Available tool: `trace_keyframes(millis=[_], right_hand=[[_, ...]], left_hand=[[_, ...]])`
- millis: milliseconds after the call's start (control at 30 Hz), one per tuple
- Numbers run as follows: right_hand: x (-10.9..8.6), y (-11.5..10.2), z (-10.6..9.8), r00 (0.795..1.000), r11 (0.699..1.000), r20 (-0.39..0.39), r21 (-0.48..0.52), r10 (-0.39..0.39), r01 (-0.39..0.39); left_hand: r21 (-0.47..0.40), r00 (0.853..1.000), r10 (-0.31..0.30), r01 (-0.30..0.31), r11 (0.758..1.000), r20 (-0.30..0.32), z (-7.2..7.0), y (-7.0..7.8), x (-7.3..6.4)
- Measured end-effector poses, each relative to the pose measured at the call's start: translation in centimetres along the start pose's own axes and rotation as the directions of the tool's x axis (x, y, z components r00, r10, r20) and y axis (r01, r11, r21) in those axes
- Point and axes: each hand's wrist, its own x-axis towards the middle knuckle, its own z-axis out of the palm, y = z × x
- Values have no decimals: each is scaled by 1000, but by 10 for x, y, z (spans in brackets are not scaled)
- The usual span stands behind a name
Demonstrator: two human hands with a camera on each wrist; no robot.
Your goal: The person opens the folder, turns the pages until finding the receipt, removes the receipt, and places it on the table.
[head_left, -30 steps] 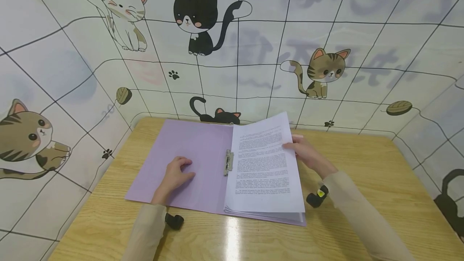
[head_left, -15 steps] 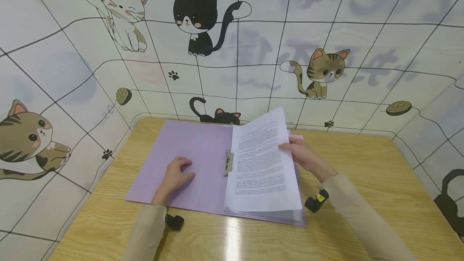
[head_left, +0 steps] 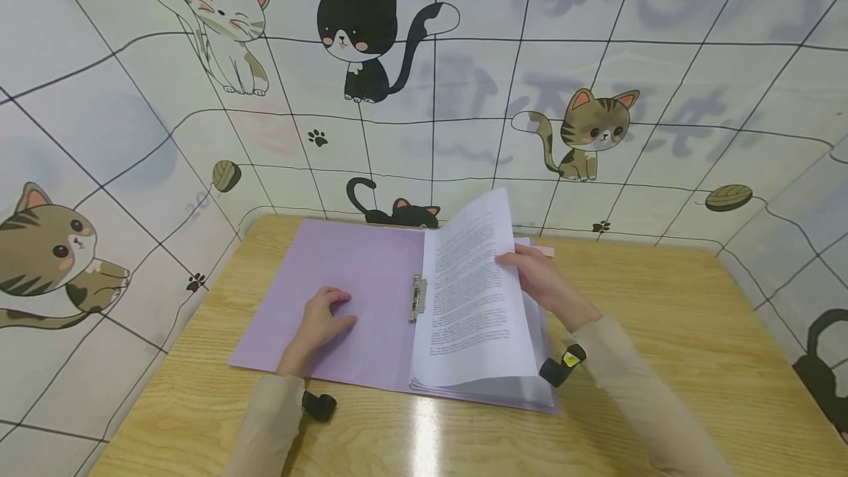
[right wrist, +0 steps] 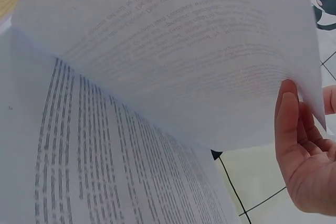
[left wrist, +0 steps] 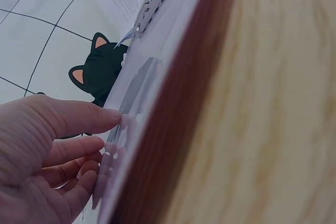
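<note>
A lilac folder (head_left: 358, 271) lies spread wide on the table, with a metal clip (head_left: 417, 298) along its spine. My left hand (head_left: 324, 322) rests on the bare left cover, its fingers loosely bent; in the left wrist view the fingertips (left wrist: 113, 118) touch the cover's clear pocket (left wrist: 137, 87). My right hand (head_left: 543, 278) pinches the right edge of a printed sheet (head_left: 470, 300), thumb on top and fingers beneath. That sheet curves up off the stack. Below it, in the right wrist view, another printed page (right wrist: 100, 150) shows its lines of text.
The wooden table (head_left: 662, 337) reaches out on both sides of the folder. Behind it stands a wall (head_left: 477, 94) covered in cat drawings and grid lines. A pink tab (head_left: 545, 251) sticks out past the pages near my right hand.
My right hand has moved left with the sheet's edge, bending the sheet higher and uncovering more of the pages below. The left hand stays in place.
</note>
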Motion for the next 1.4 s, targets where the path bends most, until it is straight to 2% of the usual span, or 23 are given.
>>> trace_keyframes(millis=[367,667,1000,1233,1400], right_hand=[[8,-10,20,1000,996,27,85,4,-6],[16,-16,39,999,997,30,77,-15,13],[24,-17,53,996,995,69,85,-55,49],[29,-19,63,996,994,70,95,-57,50],[34,-20,69,996,996,68,79,-55,50]], left_hand=[[-4,1000,13,-13,1000,-10,1,2,0],[7,1000,10,-10,1000,-10,1,2,-1],[-5,999,30,-30,1000,-12,1,-2,1],[-61,994,109,-110,992,-18,-2,4,-2],[-107,983,183,-182,978,3,-6,15,-8]])
